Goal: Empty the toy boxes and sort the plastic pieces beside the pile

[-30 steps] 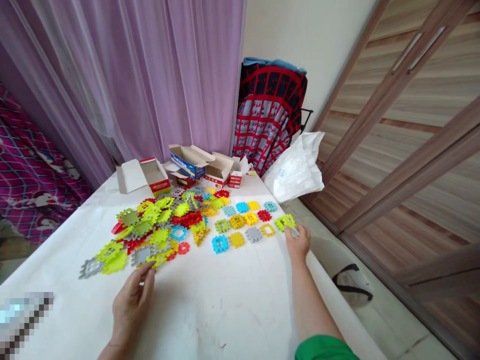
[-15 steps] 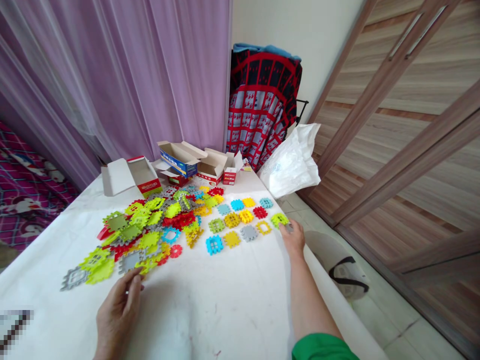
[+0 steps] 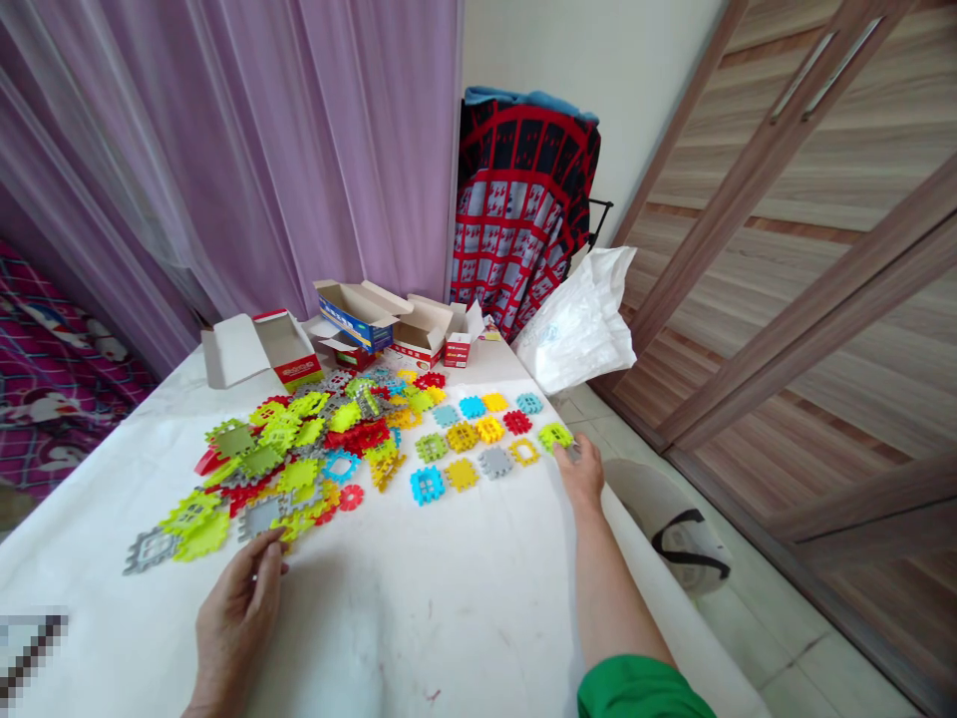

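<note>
My right hand [image 3: 581, 477] is at the right end of several rows of plastic interlocking tiles, its fingers closed on the edge of a lime-green tile [image 3: 555, 437]. A bit of grey shows beside those fingers; I cannot make out what it is. My left hand [image 3: 237, 603] rests on the table, fingers loosely bent and slightly apart, with nothing visible in them. Its fingertips are against a yellow-green tile [image 3: 297, 527] at the front of a mixed tile pile [image 3: 359, 437]. In the rows, a yellow frame tile [image 3: 524, 452] and a grey tile [image 3: 495, 462] lie nearest my right hand.
Open cardboard boxes, among them a blue box [image 3: 357, 321] and a red-and-white box [image 3: 288, 349], stand at the back of the white-covered table [image 3: 449, 608]. A white plastic bag [image 3: 579, 324] hangs at the far right corner. A bin [image 3: 684, 543] is on the floor beside the right edge.
The view has shifted very slightly. Both hands stay in nearly the same places, the right one still at the lime-green tile. No tile has visibly moved.
</note>
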A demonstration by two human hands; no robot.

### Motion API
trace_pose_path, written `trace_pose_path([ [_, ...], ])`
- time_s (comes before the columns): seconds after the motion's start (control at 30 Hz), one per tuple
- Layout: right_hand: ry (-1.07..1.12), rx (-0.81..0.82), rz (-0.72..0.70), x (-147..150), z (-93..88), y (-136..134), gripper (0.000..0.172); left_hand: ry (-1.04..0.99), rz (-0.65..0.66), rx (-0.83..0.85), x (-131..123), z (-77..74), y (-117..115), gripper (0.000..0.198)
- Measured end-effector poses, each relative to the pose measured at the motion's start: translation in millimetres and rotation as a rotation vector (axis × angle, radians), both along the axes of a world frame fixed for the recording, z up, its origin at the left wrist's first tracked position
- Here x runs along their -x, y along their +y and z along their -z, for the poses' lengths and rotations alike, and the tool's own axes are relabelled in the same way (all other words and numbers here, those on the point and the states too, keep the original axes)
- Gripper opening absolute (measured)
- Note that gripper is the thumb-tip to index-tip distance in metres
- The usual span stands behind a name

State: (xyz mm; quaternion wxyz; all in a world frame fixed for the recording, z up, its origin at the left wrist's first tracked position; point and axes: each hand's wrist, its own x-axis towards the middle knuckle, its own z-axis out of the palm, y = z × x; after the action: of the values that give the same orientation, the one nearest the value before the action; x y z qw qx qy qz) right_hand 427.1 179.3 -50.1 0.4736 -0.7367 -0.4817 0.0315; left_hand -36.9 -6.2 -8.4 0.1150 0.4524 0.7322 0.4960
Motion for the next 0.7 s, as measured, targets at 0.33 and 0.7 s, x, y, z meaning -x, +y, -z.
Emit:
trace_pose_path([
  [0.33, -0.112, -0.197, 0.080, -5, 5.3, -7, 0.049, -0.135, -0.016, 0.015, -8, -8.2, 1, 0.043],
  [0.7, -0.169, -0.382, -0.264, 114, -18.1, -34, 0.035, -0.098, -0.032, -0.011, -7, 0.6, 4, 0.033],
])
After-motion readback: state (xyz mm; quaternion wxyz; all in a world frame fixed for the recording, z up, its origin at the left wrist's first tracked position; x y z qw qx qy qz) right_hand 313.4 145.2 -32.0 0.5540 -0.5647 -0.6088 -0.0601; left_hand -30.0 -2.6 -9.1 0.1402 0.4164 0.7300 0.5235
